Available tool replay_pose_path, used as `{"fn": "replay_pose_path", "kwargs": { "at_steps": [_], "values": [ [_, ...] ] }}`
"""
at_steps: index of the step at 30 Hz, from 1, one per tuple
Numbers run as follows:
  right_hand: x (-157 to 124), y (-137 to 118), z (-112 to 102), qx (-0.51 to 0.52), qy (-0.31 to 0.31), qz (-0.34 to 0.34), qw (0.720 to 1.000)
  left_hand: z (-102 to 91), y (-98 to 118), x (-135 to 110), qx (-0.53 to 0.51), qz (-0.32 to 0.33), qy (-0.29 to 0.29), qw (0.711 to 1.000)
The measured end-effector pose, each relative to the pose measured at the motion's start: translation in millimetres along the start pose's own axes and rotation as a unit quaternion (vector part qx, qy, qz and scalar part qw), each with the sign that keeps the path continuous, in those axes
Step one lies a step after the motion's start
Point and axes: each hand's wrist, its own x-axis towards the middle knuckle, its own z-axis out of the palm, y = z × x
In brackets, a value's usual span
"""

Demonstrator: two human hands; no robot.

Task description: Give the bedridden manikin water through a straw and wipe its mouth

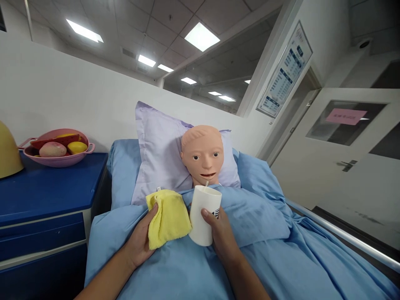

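My right hand [220, 233] is wrapped round a white cup [203, 216] with a straw [206, 183] that reaches up to the mouth of a training manikin [201, 154]. The manikin lies in bed with its head on a lilac pillow [156, 154], covered to the chin by a blue blanket [250, 233]. My left hand [140, 241] holds a folded yellow cloth [167, 218] just left of the cup, over the manikin's chest.
A blue bedside cabinet [46, 191] stands at the left with a pink bowl of fruit [58, 150] and a yellow rounded object [8, 152] on it. A metal bed rail [343, 237] runs along the right. A white door [340, 166] is beyond it.
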Motion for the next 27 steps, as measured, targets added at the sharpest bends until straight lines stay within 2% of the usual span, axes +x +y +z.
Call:
{"fn": "replay_pose_path", "kwargs": {
  "at_steps": [10, 19, 27],
  "values": [
    [0.1, 1.0, -1.1, -0.013, -0.004, -0.006, 1.0, -4.0, -1.4, 0.0, 0.011, 0.006, -0.012, 1.0],
    [3.5, 4.3, -4.5, -0.021, -0.01, -0.006, 1.0, -1.3, -0.3, -2.9, 0.007, -0.002, 0.002, 1.0],
    [-1.0, 3.6, -1.2, -0.012, 0.011, -0.015, 1.0, -6.4, -1.5, 0.3, 0.021, 0.004, -0.016, 1.0]
  ]
}}
